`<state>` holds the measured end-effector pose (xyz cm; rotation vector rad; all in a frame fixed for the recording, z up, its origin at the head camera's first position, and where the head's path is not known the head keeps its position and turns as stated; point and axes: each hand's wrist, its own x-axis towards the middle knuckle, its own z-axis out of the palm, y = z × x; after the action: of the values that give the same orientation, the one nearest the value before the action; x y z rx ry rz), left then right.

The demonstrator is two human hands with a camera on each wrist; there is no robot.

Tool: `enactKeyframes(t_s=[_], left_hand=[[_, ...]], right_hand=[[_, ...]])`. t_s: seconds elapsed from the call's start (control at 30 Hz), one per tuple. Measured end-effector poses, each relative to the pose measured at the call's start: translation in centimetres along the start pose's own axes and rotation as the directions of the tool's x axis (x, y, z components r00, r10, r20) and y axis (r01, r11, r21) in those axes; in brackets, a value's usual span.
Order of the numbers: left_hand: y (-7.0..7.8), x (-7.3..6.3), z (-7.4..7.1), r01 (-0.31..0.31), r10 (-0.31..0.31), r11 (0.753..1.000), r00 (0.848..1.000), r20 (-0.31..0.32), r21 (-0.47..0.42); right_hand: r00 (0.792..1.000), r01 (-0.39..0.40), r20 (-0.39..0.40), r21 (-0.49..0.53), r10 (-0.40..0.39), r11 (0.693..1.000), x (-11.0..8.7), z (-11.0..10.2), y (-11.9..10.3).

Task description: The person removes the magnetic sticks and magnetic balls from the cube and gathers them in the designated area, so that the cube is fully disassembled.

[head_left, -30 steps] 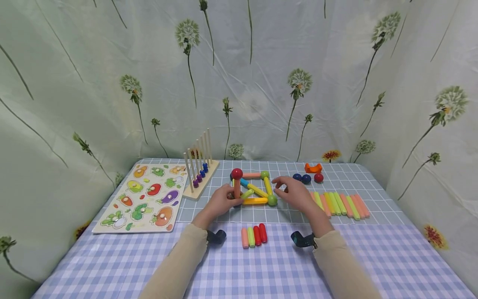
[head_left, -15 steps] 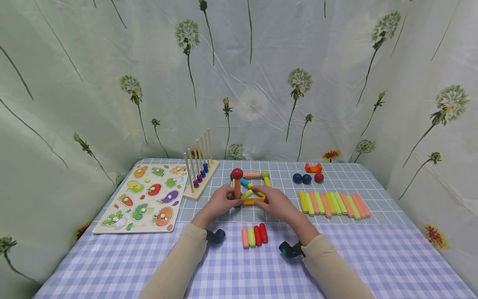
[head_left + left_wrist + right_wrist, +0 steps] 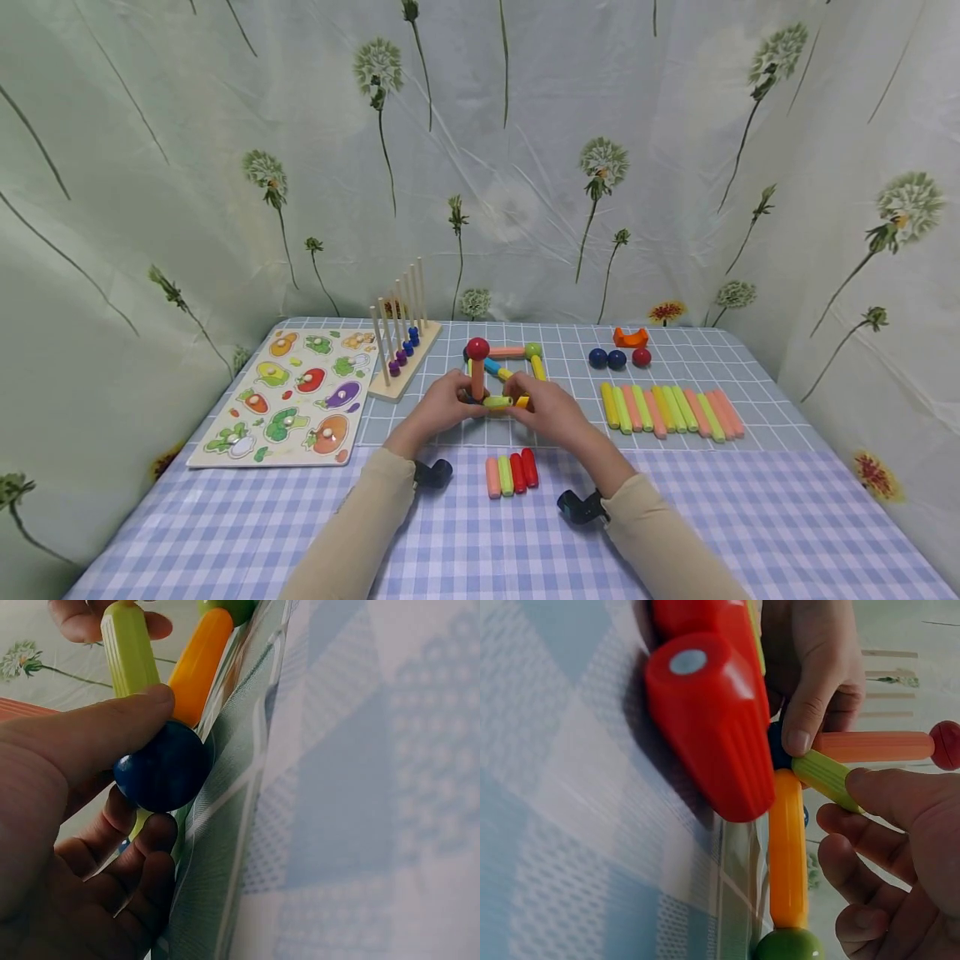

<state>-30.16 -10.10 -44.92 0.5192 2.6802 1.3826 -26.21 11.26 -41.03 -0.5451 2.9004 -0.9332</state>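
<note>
My left hand (image 3: 445,408) grips a dark blue ball (image 3: 163,769) at the near left corner of a rod-and-ball frame, thumb on top of it. From that ball an orange-pink rod (image 3: 477,381) stands upright, topped by a red ball (image 3: 477,349). A light green rod (image 3: 826,778) also meets the blue ball, and my right hand (image 3: 546,407) pinches its other end between thumb and finger. Along the near side of the frame, a yellow-orange rod (image 3: 787,847) links the blue ball to a green ball (image 3: 789,945), which the right hand hides in the head view.
Several short rods (image 3: 512,473) lie in front of the frame. To the right is a row of longer rods (image 3: 671,410), with loose balls (image 3: 617,359) and an orange curved block (image 3: 631,337) behind. A vegetable puzzle board (image 3: 300,392) and pegged stand (image 3: 405,367) are at left.
My right hand has come leftward from beside the frame's right side and taken hold of the light green rod's end. That rod has swung lower, nearer level. The left hand has stayed put.
</note>
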Motion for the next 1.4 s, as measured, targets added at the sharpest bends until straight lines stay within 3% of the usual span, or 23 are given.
enactKeyframes(t_s=[0.23, 0.53, 0.73, 0.87, 1.1, 1.23, 1.4], left_hand=[[0.1, 0.0, 0.0, -0.014, 0.014, 1.0, 1.0, 0.008, 0.01], [0.0, 0.1, 0.0, 0.005, -0.005, 1.0, 1.0, 0.004, 0.018], [0.1, 0.3, 0.0, 0.036, -0.036, 0.999, 0.999, 0.01, 0.031], [0.2, 0.3, 0.0, 0.049, -0.05, 0.998, 0.999, 0.016, 0.034], [0.1, 0.5, 0.1, 0.055, -0.056, 0.998, 0.998, 0.012, 0.032], [0.1, 0.4, 0.1, 0.055, -0.056, 0.998, 0.998, 0.011, 0.041], [0.0, 0.4, 0.2, 0.062, -0.062, 0.997, 0.998, 0.008, 0.035]], right_hand=[[0.999, 0.021, 0.043, -0.059, -0.019, 0.998, 0.0, 0.4, -0.3], [1.0, -0.004, -0.009, -0.067, 0.003, 0.998, -0.2, -0.8, 0.0], [0.995, -0.013, 0.099, -0.044, 0.018, 0.999, -0.3, -2.7, 1.0], [0.975, -0.021, 0.221, -0.055, 0.033, 0.998, -0.5, -3.9, 2.0], [0.913, -0.054, 0.398, -0.091, 0.086, 0.994, -1.1, -5.1, 3.1], [0.889, -0.088, 0.442, -0.086, 0.117, 0.992, -1.2, -5.0, 3.5], [0.882, -0.103, 0.452, -0.089, 0.132, 0.991, -1.0, -4.5, 3.8]])
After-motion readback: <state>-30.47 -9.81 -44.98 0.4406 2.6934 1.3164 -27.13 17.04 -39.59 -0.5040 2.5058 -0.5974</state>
